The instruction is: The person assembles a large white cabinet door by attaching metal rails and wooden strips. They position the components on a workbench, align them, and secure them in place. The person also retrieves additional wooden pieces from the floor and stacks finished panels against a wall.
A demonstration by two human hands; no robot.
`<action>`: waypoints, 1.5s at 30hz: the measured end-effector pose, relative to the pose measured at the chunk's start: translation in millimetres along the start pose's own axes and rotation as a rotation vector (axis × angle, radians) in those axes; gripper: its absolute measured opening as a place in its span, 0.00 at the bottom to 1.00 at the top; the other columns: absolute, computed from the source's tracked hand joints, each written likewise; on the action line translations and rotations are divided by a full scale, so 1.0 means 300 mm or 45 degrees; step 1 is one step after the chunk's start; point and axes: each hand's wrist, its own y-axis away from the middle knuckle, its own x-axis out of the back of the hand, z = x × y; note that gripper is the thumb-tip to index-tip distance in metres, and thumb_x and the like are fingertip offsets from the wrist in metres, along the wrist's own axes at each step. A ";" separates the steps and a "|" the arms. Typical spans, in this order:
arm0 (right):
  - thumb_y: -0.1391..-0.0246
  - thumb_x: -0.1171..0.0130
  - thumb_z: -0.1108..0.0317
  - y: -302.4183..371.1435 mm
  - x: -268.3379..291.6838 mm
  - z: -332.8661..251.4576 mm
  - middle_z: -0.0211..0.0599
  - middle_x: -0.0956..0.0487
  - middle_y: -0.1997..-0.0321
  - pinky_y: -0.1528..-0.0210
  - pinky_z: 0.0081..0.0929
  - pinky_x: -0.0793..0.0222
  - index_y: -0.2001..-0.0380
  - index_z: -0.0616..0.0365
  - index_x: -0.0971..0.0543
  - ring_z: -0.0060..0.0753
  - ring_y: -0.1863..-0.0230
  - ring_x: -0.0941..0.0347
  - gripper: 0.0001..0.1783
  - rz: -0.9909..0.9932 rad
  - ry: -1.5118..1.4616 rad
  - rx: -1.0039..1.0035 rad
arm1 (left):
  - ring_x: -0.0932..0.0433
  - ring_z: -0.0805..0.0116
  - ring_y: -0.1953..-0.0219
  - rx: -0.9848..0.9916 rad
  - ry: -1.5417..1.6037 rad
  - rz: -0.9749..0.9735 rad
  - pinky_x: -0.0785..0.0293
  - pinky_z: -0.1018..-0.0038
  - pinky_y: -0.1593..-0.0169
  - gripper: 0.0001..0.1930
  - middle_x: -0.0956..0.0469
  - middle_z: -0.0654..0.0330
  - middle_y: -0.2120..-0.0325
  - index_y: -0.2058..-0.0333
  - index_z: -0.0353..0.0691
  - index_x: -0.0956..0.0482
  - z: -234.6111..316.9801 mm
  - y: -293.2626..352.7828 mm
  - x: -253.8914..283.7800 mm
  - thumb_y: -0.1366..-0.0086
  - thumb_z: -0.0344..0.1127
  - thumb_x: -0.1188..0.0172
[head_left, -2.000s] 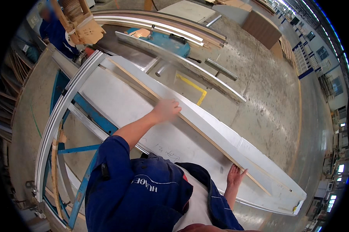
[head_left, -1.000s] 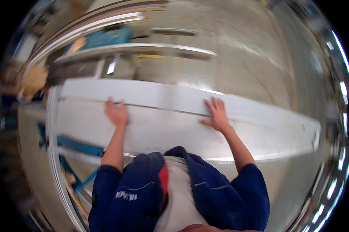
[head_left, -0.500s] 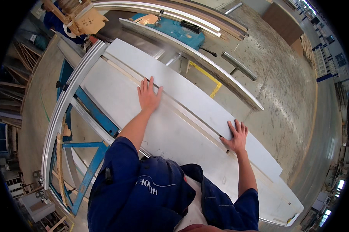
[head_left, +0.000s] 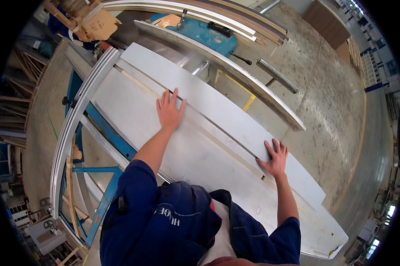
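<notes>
A long white panel (head_left: pixel 226 116) lies flat on the pale metal table (head_left: pixel 133 99) in front of me. My left hand (head_left: pixel 170 111) rests palm down with fingers spread, its fingertips at the panel's near edge. Farther right, my right hand (head_left: pixel 274 158) presses on the same panel, fingers apart and thumb at that edge. Neither hand grasps anything. A narrow light strip (head_left: pixel 200 129) runs along the table just on my side of the panel, with a gap between them.
Beyond the panel stands a long fence-like bar (head_left: pixel 226 66) and a blue machine part (head_left: pixel 200 37) with levers. A grooved aluminium rail (head_left: pixel 82 104) on a blue frame (head_left: pixel 103 201) is at left. Stacked boards (head_left: pixel 195 11) lie at the back. Another person's dark blue sleeve (head_left: pixel 58 22) shows far left.
The view has shifted slightly. My right hand and the panel's right end appear a little farther right; my left hand stays almost in place. Both hands keep lying on the panel.
</notes>
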 end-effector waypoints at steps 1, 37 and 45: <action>0.69 0.25 0.44 -0.009 -0.001 0.001 0.43 0.30 0.35 0.31 0.58 0.51 0.41 0.38 0.22 0.63 0.35 0.41 0.45 0.014 -0.008 0.003 | 0.43 0.55 0.28 0.021 -0.014 -0.008 0.55 0.50 0.26 0.34 0.40 0.51 0.30 0.31 0.56 0.37 0.002 0.001 -0.005 0.32 0.59 0.46; 0.59 0.33 0.33 -0.027 0.046 0.077 0.36 0.32 0.31 0.30 0.57 0.51 0.37 0.33 0.26 0.63 0.33 0.40 0.44 0.001 0.012 0.076 | 0.46 0.52 0.27 0.123 -0.195 -0.146 0.55 0.52 0.26 0.34 0.42 0.54 0.29 0.28 0.52 0.43 0.065 0.079 -0.034 0.26 0.61 0.57; 0.56 0.34 0.35 -0.043 0.008 0.048 0.39 0.32 0.31 0.28 0.61 0.52 0.36 0.35 0.26 0.65 0.33 0.41 0.43 0.000 -0.082 0.087 | 0.43 0.51 0.29 0.031 -0.111 -0.020 0.52 0.53 0.28 0.34 0.37 0.51 0.32 0.31 0.46 0.38 0.146 0.194 -0.038 0.29 0.58 0.49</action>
